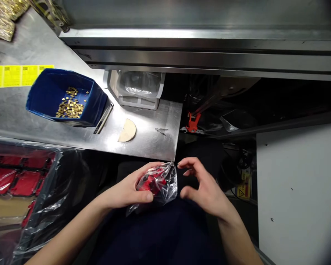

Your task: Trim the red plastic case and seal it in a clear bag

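As left hand (131, 188) grips bag (168, 189), labels (12, 76) blur.

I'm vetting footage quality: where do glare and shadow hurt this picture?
Head view: washed-out glare on the bench around the half-disc; head view: white highlights on the bag; head view: deep shadow below the beam, hiding detail; head view: darkened right-hand corners.

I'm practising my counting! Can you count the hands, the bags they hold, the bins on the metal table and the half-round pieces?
Hands: 2 (left hand, right hand)
Held bags: 1 (clear bag)
Bins: 2 (blue bin, grey bin)
Half-round pieces: 1 (cream half-round piece)
Total: 6
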Motion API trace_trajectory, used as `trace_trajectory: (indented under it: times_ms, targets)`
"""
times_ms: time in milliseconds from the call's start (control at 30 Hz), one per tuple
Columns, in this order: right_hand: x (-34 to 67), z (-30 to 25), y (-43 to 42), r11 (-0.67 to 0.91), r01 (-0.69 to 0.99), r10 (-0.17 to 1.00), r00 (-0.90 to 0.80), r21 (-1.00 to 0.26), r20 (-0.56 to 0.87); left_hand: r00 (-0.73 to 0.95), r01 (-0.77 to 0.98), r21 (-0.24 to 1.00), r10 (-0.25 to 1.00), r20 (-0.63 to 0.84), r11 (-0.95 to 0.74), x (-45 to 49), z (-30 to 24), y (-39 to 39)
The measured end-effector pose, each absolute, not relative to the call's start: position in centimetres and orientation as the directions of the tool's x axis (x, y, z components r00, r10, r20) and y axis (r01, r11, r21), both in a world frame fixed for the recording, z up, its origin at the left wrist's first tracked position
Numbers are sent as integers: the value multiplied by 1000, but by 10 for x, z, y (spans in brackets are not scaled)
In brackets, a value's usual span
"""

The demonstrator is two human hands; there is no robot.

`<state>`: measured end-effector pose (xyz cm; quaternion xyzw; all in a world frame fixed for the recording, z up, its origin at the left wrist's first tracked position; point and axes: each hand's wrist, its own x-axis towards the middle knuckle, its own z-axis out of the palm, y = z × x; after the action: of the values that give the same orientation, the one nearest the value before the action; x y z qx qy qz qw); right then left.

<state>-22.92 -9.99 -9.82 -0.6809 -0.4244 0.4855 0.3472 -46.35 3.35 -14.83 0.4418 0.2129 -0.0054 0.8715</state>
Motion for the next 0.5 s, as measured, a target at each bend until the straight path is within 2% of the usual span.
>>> trace_trajectory:
  times_ms: [67, 133, 267, 367, 500]
  targets:
    - [-237, -92, -97, -318, 387, 939, -1, -865, -345, 894, 136, 673, 202, -399, 727, -467, -158, 29]
    - [-245, -89, -94, -222, 490, 948, -95, -843, -305, 878, 96, 596, 214, -428, 797, -470, -168, 23]
    - [-252, -92, -88, -116, 484, 989, -23, -868, -145, 868, 74, 486, 183, -461, 871, -474, -179, 15]
    - [-254, -99, -81, -36, 532, 999, 32, -846, -23, 893, 119, 526, 140, -427, 842, -471, -176, 16]
    - [-260, -106, -72, -32, 490, 999, -1, -871, -38, 896, 164, 596, 134, -423, 787, -462, -168, 24]
